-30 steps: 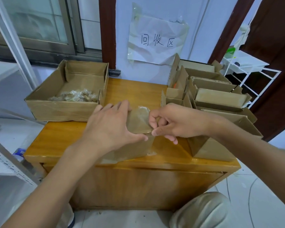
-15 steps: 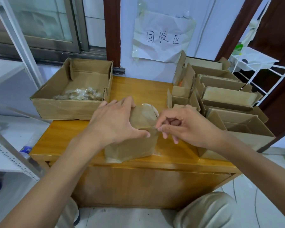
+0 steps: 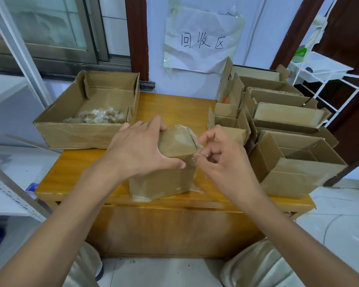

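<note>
While the cardboard box (image 3: 175,141) on the bench (image 3: 174,106) is being gripped by the left hand (image 3: 139,151), clear tape (image 3: 197,144) at its edge is being pinched by the right hand (image 3: 222,162).

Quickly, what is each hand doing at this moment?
Left hand: grips the small box.
Right hand: pinches clear tape at the box's corner.
</note>
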The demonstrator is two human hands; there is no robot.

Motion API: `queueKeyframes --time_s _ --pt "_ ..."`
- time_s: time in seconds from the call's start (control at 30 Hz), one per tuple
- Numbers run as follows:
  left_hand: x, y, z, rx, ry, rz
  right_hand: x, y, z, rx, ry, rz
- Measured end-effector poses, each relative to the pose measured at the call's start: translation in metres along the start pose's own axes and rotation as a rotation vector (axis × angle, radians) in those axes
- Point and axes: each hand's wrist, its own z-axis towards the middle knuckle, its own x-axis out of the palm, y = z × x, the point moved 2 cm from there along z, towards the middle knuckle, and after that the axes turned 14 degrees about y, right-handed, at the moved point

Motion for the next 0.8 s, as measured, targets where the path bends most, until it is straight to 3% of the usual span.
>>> queueKeyframes --time_s 0.17,0.27,0.37,0.5,0.7,0.8 --pt "0.0 -0.001 -0.002 0.001 0.004 0.011 -0.029 0.004 0.003 -0.035 0.237 -0.153" --pt "-0.001 -0.001 -0.004 -0.003 -0.001 0.009 -0.039 0.003 0.008 0.008 0.309 -0.097" --pt "0.0 -0.002 -0.005 0.003 -0.002 0.007 -0.03 0.001 0.011 0.131 0.178 -0.085" --pt "0.001 -0.002 -0.005 0.008 -0.006 0.021 -0.013 0.005 0.022 0.314 0.074 -0.443" --pt "0.006 -0.002 -0.012 0.016 -0.05 0.033 -0.012 0.009 0.036 0.135 0.059 -0.549" --pt "0.007 0.0 -0.016 0.015 -0.078 0.029 -0.01 0.001 0.033 0.141 0.046 -0.275"
